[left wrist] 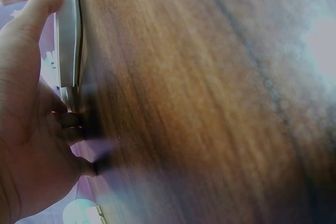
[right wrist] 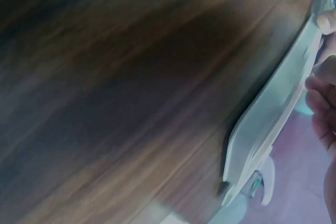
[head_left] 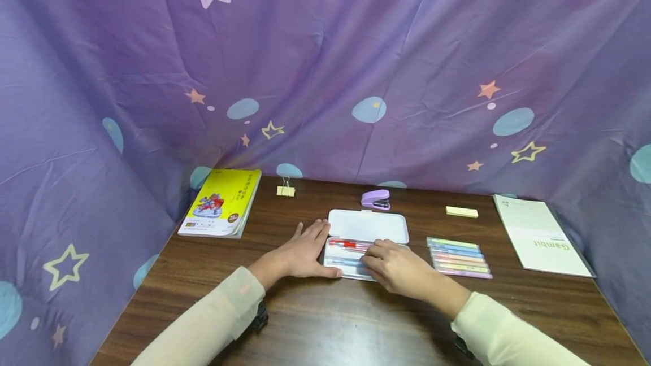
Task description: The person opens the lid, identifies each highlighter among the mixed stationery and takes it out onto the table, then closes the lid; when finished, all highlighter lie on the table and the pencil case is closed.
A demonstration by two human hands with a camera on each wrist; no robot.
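A white pencil case lies open on the table, its lid (head_left: 368, 226) folded back and its tray (head_left: 333, 258) holding red pens (head_left: 348, 244) and blue pens (head_left: 342, 262). My left hand (head_left: 305, 251) rests against the tray's left end, fingers spread and thumb at the front edge. In the left wrist view, the left thumb (left wrist: 44, 6) touches the case's side (left wrist: 66, 40). My right hand (head_left: 399, 267) reaches into the tray's right part with bent fingers. Whether those fingers pinch a pen is hidden. The right wrist view shows bent fingers (right wrist: 323, 90) above the case (right wrist: 273, 108).
Several pastel pens (head_left: 460, 258) lie right of the case. Behind it stands a purple stapler (head_left: 376, 199). A binder clip (head_left: 286, 190), a yellow book (head_left: 221, 203), a small pale yellow block (head_left: 461, 212) and a white notepad (head_left: 543, 237) lie around the table. A purple curtain (head_left: 325, 72) hangs behind.
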